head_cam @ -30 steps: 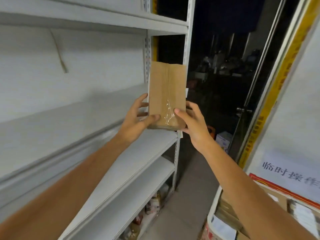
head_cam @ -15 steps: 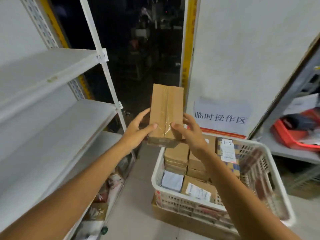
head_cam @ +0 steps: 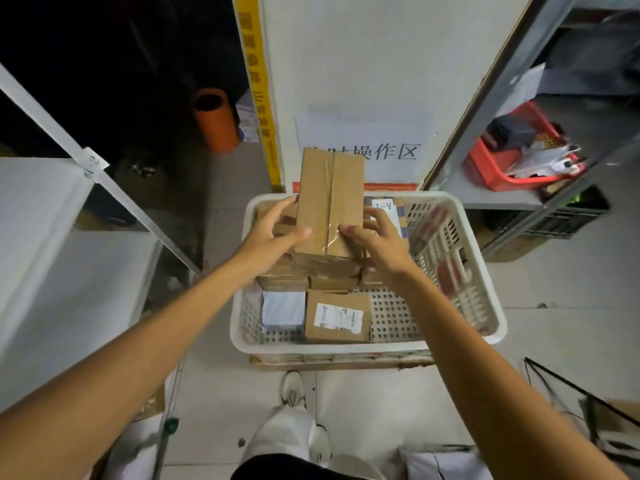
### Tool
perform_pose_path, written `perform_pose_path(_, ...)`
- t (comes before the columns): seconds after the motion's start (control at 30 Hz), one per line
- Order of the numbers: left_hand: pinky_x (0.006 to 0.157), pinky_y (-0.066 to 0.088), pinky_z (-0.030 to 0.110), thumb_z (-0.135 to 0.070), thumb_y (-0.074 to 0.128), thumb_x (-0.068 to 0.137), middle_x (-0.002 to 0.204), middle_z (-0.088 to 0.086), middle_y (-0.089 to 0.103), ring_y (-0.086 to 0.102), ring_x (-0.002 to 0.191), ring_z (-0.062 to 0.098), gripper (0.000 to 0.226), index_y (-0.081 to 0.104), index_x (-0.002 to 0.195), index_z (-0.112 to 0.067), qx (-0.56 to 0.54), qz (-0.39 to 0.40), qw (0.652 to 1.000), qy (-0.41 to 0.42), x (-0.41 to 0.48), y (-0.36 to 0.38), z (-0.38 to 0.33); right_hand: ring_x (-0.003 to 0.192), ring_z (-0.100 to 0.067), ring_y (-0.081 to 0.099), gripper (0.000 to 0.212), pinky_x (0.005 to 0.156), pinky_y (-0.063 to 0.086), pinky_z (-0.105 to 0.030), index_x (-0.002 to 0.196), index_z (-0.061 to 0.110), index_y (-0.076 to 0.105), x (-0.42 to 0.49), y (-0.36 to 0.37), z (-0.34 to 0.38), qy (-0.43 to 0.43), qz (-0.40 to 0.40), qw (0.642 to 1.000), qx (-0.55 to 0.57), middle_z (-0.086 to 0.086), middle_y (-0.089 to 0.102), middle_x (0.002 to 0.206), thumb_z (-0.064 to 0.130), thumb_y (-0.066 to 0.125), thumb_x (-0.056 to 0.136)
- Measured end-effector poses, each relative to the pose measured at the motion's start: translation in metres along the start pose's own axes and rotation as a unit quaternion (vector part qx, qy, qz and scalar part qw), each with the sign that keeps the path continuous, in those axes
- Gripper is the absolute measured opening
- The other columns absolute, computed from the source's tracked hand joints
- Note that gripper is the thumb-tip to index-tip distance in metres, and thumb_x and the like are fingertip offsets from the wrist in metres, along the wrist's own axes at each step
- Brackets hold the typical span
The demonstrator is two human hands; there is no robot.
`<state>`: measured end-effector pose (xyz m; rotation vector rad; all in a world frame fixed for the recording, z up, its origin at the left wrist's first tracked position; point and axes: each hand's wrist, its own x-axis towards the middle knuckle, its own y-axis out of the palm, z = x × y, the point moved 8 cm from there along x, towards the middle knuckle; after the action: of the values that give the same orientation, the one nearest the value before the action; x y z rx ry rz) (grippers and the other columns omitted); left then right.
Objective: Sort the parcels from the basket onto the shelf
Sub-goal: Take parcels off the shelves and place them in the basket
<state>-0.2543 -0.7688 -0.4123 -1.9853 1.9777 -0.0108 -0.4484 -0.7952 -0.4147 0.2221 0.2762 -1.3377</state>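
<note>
"Hands first: what are they doing?"

"Both are gripping one brown cardboard parcel (head_cam: 329, 202). The left hand (head_cam: 273, 233) is curling round its left edge, with the thumb pressing on the taped face. The right hand (head_cam: 377, 237) is doing the same on the right edge."

"How is the parcel sitting?"

"It is standing on end and leaning slightly away from the person, with clear tape running down its middle. It is hanging over the far half of the white basket (head_cam: 329, 347). Its lower end is either touching a stack of brown boxes (head_cam: 332, 271) or hovering just above it; I cannot tell which."

"What else is lying in the basket?"

"A labelled box (head_cam: 337, 317) is lying flat near the front rim, and a pale packet (head_cam: 283, 310) is lying just beside it on the left. Perforated floor is showing to their right."

"And around it?"

"The basket is sitting on something low and brown on the tiled floor. The white shelf (head_cam: 41, 237) is standing at the left, well apart from the parcel. A red tray (head_cam: 512, 168) of oddments is sitting on a grey rack at the right. A printed sign (head_cam: 381, 150) is hanging on the wall behind the basket, and an orange tube (head_cam: 214, 119) is standing in the dark area beyond."
</note>
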Motion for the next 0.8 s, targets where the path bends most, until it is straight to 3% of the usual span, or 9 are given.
perform_pose_path(0.1,0.104,0.043,0.043,-0.047,0.071,0.077,0.137,-0.018,0.042,0.038,0.130,0.006,0.065,0.038,0.133,-0.049,0.003,0.024,0.999,0.029,0.039,0.023,-0.010,0.108,-0.020,0.062,0.044,0.086,0.056,-0.046,0.126,0.023,0.050,0.017,-0.031,0.006,0.013,-0.043,0.999,0.000,-0.004,0.058,0.124,0.021,0.069,0.086)
perform_pose_path(0.17,0.102,0.043,0.036,-0.046,0.071,0.079,0.139,-0.017,0.042,0.039,0.131,0.008,0.066,0.038,0.136,-0.045,0.009,0.052,0.997,0.047,0.061,0.048,-0.020,0.105,-0.021,0.063,0.043,0.083,0.058,-0.046,0.124,0.024,0.051,0.023,-0.056,0.008,0.015,-0.066,0.998,-0.003,-0.005,0.058,0.122,0.021,0.070,0.086)
perform_pose_path(0.23,0.101,0.044,0.039,-0.041,0.069,0.082,0.145,-0.013,0.038,0.037,0.132,0.009,0.066,0.036,0.138,-0.041,0.012,0.086,0.995,0.052,0.079,0.080,-0.027,0.100,-0.021,0.065,0.041,0.079,0.059,-0.044,0.122,0.024,0.051,0.023,-0.086,0.006,0.016,-0.097,0.995,-0.003,-0.003,0.061,0.111,0.019,0.069,0.086)
perform_pose_path(0.33,0.095,0.040,0.020,-0.034,0.067,0.086,0.145,-0.011,0.035,0.033,0.124,0.000,0.069,0.030,0.144,-0.033,0.039,0.128,0.989,0.069,0.099,0.128,-0.036,0.085,-0.009,0.068,0.042,0.069,0.057,-0.026,0.127,0.015,0.054,0.025,-0.132,0.001,0.001,-0.150,0.989,0.001,0.005,0.064,0.094,0.011,0.067,0.087)
perform_pose_path(0.4,0.101,0.041,0.026,-0.030,0.067,0.087,0.149,-0.005,0.034,0.034,0.130,0.004,0.071,0.027,0.146,-0.031,0.047,0.151,0.985,0.071,0.112,0.160,-0.038,0.083,-0.007,0.066,0.046,0.066,0.054,-0.020,0.132,0.011,0.055,0.027,-0.161,-0.004,-0.005,-0.184,0.982,-0.037,0.005,0.064,0.095,0.009,0.066,0.087)
perform_pose_path(0.5,0.102,0.040,0.033,-0.025,0.064,0.089,0.149,-0.001,0.035,0.035,0.130,0.009,0.069,0.026,0.146,-0.033,0.052,0.153,0.986,0.045,0.129,0.201,-0.035,0.101,-0.020,0.063,0.057,0.082,0.057,-0.038,0.141,0.014,0.043,0.035,-0.197,-0.011,-0.011,-0.208,0.972,-0.108,-0.001,0.058,0.116,0.012,0.066,0.089)
perform_pose_path(0.57,0.102,0.041,0.033,-0.022,0.053,0.096,0.148,-0.002,0.037,0.039,0.129,0.010,0.059,0.026,0.147,-0.030,0.042,0.134,0.989,0.034,0.137,0.224,-0.036,0.119,-0.025,0.054,0.063,0.098,0.048,-0.046,0.145,0.018,0.035,0.043,-0.215,-0.010,-0.034,-0.210,0.957,-0.198,-0.006,0.050,0.134,0.017,0.064,0.089)
perform_pose_path(0.7,0.088,0.044,0.010,-0.029,0.027,0.104,0.143,-0.008,0.035,0.041,0.125,0.001,0.044,0.028,0.148,-0.024,-0.060,0.104,0.992,-0.022,0.150,0.258,-0.035,0.126,-0.033,0.042,0.076,0.103,0.041,-0.044,0.143,0.025,0.032,0.067,-0.225,-0.005,-0.053,-0.165,0.910,-0.376,-0.014,0.032,0.145,0.040,0.069,0.079)
perform_pose_path(0.8,0.107,0.040,0.044,-0.043,0.027,0.102,0.152,-0.003,0.033,0.040,0.135,0.019,0.047,0.026,0.148,-0.033,-0.076,0.121,0.988,-0.063,0.156,0.284,-0.026,0.125,-0.042,0.038,0.095,0.099,0.042,-0.051,0.139,0.023,0.029,0.080,-0.236,-0.009,-0.025,-0.168,0.880,-0.444,-0.019,0.023,0.146,0.065,0.070,0.065)
